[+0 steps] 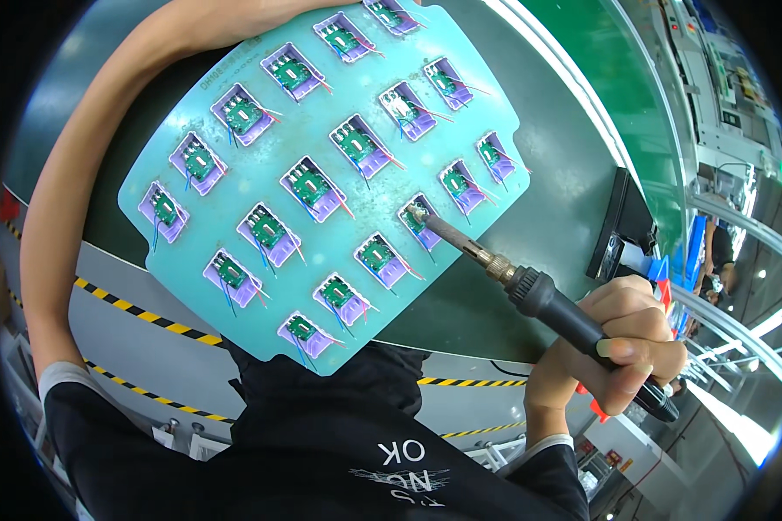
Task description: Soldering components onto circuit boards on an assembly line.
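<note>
My right hand (630,343) is closed round the dark handle of a soldering iron (554,306). The iron slants up to the left, its tip at a small green circuit board (414,218) in a purple housing; whether it touches is hard to tell. That housing sits in a cutout of a large teal tray (261,178). Several more purple housings (306,189) with green boards and thin red and blue wires fill the other cutouts. Along the tray's far edge my left arm curves round, with my left hand (300,5) at the picture's top; its fingers are hidden.
Beneath the tray lies a dark green tabletop (487,300) with a pale curved rim. A black box-like object (619,227) stands at the right, near the iron. Yellow-and-black striped tape (148,311) runs along the floor. Another person (718,252) is far off at the right.
</note>
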`<action>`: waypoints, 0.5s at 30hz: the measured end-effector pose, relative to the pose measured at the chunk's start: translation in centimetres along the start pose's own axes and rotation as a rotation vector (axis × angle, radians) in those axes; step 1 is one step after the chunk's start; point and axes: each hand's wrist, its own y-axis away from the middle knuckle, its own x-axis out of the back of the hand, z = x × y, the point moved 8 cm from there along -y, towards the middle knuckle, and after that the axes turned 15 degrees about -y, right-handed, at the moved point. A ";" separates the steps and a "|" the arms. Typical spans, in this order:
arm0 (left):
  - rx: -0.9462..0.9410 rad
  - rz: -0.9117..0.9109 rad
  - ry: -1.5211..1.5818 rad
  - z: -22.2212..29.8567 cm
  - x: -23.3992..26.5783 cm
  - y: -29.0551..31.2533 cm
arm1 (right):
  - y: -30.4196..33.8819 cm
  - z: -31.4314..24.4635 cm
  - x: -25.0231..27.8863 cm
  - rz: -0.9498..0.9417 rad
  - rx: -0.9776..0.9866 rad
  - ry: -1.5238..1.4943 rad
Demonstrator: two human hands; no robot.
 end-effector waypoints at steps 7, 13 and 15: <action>-0.692 0.240 0.421 0.2 0.7 1.0 | -0.6 0.2 -0.8 -0.119 0.043 -0.054; -0.712 0.260 0.418 0.5 0.4 0.8 | -0.4 -0.1 -0.5 -0.027 0.102 -0.042; -0.011 -0.002 0.020 -0.2 -0.4 -0.2 | -0.5 -0.6 0.5 0.003 0.137 -0.040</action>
